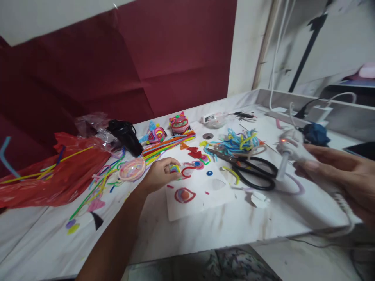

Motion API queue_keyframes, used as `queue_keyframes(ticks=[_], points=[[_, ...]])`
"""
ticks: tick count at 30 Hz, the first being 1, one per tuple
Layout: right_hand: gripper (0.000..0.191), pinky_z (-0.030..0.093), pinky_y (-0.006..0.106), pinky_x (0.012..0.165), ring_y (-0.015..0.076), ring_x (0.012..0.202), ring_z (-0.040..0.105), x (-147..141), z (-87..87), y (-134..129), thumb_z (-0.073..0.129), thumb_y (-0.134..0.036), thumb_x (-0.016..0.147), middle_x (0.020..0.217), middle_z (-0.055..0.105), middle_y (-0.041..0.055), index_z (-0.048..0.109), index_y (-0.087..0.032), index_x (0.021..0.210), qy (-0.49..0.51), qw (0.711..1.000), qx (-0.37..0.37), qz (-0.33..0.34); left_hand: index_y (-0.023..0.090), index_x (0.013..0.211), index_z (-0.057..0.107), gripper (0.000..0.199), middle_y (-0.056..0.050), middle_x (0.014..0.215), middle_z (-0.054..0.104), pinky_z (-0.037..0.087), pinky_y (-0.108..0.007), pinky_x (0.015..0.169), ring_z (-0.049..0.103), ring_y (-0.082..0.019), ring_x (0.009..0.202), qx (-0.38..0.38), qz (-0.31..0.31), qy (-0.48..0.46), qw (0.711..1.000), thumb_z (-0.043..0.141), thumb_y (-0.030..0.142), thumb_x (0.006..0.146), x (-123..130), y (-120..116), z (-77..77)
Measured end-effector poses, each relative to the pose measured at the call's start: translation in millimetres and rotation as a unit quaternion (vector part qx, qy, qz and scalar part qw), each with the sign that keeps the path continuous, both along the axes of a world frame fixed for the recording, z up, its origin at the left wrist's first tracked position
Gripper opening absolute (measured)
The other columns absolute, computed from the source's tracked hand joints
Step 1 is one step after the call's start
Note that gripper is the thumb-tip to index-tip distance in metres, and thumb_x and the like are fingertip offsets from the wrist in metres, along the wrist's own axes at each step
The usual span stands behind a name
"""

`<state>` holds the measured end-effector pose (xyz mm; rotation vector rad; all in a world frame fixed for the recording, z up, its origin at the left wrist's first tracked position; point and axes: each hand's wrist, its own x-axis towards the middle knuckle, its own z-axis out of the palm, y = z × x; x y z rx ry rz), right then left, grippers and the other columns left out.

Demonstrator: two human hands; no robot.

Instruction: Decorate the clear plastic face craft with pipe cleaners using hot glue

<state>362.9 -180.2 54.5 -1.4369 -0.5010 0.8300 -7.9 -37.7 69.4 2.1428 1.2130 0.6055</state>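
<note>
My left hand (162, 173) is closed in a pinch on a small multicoloured curved piece (175, 169), its strands yellow, green and blue, above a white paper sheet (187, 208). In my right hand (342, 171) is a white glue gun (293, 146) with a small lit light, a translucent glue stick (283, 166) jutting from it and a cord trailing below. On the sheet lie a red-rimmed eye shape (185, 195), a blue disc (209, 173) and several red pieces (194, 152). Black-handled scissors (254, 173) rest between my hands, touching neither.
Pipe cleaners lie in a striped row (164, 149) and a blue-yellow heap (238, 141). Two colourful decorated figures (179, 123) (156, 133) stand at the back. Left are a round pastel coil (131, 169), a black object (125, 136) and red plastic (79, 160).
</note>
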Motion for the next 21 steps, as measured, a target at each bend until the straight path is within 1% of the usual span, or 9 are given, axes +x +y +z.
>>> queue_keyframes(ticks=[2,4,8,10,13,15,18,20,21], points=[[0.058,0.058,0.017,0.047,0.017,0.063,0.068,-28,13.8,0,0.082,-0.015,0.033,0.097,0.073,0.0077,0.074,-0.025,0.09,0.093,0.995,-0.001,-0.023,0.014,0.093,0.068,0.035,0.009,0.05,0.033,0.018,-0.021,0.046,0.028,-0.007,0.049,-0.002,0.002,0.001,1.0,0.073,0.038,0.067,0,-2,1.1],[0.058,0.058,0.018,0.049,0.0174,0.063,0.068,-50,20.6,1,0.079,-0.016,0.034,0.106,0.072,0.0089,0.074,-0.026,0.091,0.151,0.988,-0.004,-0.02,0.014,0.093,0.068,0.035,0.009,0.051,0.034,0.02,-0.021,0.047,0.029,-0.007,0.049,-0.001,-0.001,-0.002,1.0,0.074,0.036,0.067,-1,-3,0.8],[0.054,0.059,0.018,0.054,0.017,0.066,0.068,-81,19.8,6,0.079,-0.021,0.04,0.117,0.068,0.0081,0.074,-0.029,0.093,0.195,0.98,0.021,0.023,0.015,0.095,0.069,0.035,0.008,0.053,0.037,0.022,-0.02,0.047,0.031,-0.007,0.05,-0.006,-0.002,-0.011,1.0,0.074,0.036,0.067,-4,-3,-3.3],[0.051,0.058,0.017,0.056,0.0156,0.067,0.067,-95,17.9,10,0.08,-0.02,0.04,0.111,0.07,0.0066,0.074,-0.029,0.09,0.211,0.975,0.045,0.046,0.015,0.096,0.069,0.036,0.008,0.053,0.038,0.022,-0.021,0.048,0.032,-0.007,0.05,-0.007,0.002,-0.013,1.0,0.074,0.036,0.067,-5,-2,-4.9],[0.049,0.057,0.012,0.059,0.0127,0.069,0.066,-112,14.7,17,0.084,-0.018,0.034,0.091,0.071,0.002,0.071,-0.025,0.081,0.23,0.969,0.074,0.057,0.016,0.095,0.069,0.036,0.008,0.053,0.038,0.021,-0.021,0.048,0.033,-0.008,0.051,0.0,0.003,-0.012,1.0,0.075,0.037,0.067,-5,-3,-5.2],[0.05,0.056,0.012,0.059,0.0116,0.067,0.065,-119,11.0,22,0.087,-0.02,0.033,0.08,0.069,-0.0002,0.067,-0.022,0.079,0.223,0.969,0.071,0.079,0.016,0.094,0.068,0.034,0.008,0.053,0.037,0.021,-0.022,0.048,0.033,-0.008,0.05,0.0,0.0,-0.006,1.0,0.074,0.037,0.068,-5,-3,-4.5],[0.055,0.055,0.016,0.06,0.0127,0.067,0.064,-125,6.0,26,0.09,-0.023,0.036,0.079,0.068,-0.0004,0.064,-0.019,0.084,0.178,0.97,0.062,0.155,0.016,0.092,0.068,0.031,0.008,0.051,0.036,0.02,-0.022,0.048,0.032,-0.008,0.05,0.004,-0.004,0.0,1.0,0.073,0.035,0.069,-5,-4,-3.8],[0.057,0.056,0.019,0.062,0.0138,0.07,0.065,-125,7.0,27,0.089,-0.019,0.037,0.082,0.068,-0.0008,0.062,-0.02,0.087,0.153,0.961,0.068,0.219,0.016,0.092,0.068,0.031,0.008,0.051,0.035,0.021,-0.022,0.048,0.031,-0.008,0.05,0.007,-0.002,-0.002,1.0,0.073,0.035,0.068,-5,-4,-4.2],[0.055,0.055,0.019,0.059,0.013,0.067,0.063,-124,9.4,27,0.087,-0.017,0.039,0.08,0.067,-0.0016,0.062,-0.02,0.088,0.15,0.954,0.072,0.247,0.016,0.093,0.068,0.032,0.008,0.052,0.035,0.021,-0.021,0.048,0.031,-0.008,0.05,0.006,-0.001,-0.004,1.0,0.073,0.035,0.068,-5,-4,-4.5]])
